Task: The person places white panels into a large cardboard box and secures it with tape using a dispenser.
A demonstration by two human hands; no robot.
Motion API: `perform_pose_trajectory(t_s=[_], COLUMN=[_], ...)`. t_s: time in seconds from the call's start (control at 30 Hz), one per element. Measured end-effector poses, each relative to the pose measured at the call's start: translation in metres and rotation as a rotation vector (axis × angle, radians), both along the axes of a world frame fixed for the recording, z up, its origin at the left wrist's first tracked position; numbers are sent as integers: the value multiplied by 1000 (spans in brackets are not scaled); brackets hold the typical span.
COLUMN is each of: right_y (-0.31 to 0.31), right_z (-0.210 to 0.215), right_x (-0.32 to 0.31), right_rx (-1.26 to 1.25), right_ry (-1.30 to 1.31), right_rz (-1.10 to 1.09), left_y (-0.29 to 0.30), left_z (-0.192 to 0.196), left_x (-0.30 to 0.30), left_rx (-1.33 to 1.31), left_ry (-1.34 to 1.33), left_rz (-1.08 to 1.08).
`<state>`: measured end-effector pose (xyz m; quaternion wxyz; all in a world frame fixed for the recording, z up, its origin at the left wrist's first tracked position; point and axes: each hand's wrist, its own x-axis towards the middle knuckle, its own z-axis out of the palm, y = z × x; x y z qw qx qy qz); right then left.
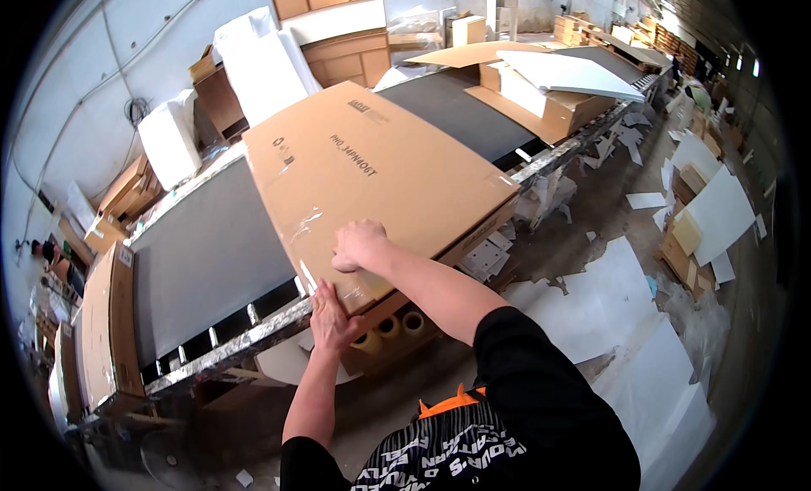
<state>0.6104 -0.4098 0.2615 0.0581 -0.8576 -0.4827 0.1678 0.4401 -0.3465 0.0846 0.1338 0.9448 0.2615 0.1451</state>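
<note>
A large flat brown cardboard box (pixel 389 166) lies across the conveyor in front of me, dark print on its top. My right hand (pixel 359 246) is closed in a fist over the top near the closest corner; what it holds, if anything, is hidden. My left hand (pixel 332 318) rests with its fingers stretched out against the box's near left corner. Shiny clear tape (pixel 306 225) shows on the cardboard along the left edge, and more glints by the corner between my hands.
Dark belt (pixel 211 259) and metal rollers run on both sides of the box. Another carton (pixel 100 322) stands at the left. An opened carton with a white panel (pixel 566 73) sits farther along. Tape rolls (pixel 389 326) lie below the conveyor. White sheets (pixel 591 297) and scraps litter the floor.
</note>
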Motion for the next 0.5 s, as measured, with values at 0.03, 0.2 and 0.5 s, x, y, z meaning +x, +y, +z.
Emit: perform_pose_trajectory(t_s=[0.03, 0.2, 0.5], right_y=[6, -42, -79], right_z=[-11, -26, -139], right_x=[-2, -20, -78], right_rx=[-65, -178, -207], right_ry=[0, 113, -165], right_rz=[29, 96, 127], left_y=[1, 2, -8], left_z=[1, 3, 30], left_x=[-1, -9, -6], left_rx=[-1, -99, 286], left_ry=[-29, 2, 355], left_rz=[-12, 0, -130])
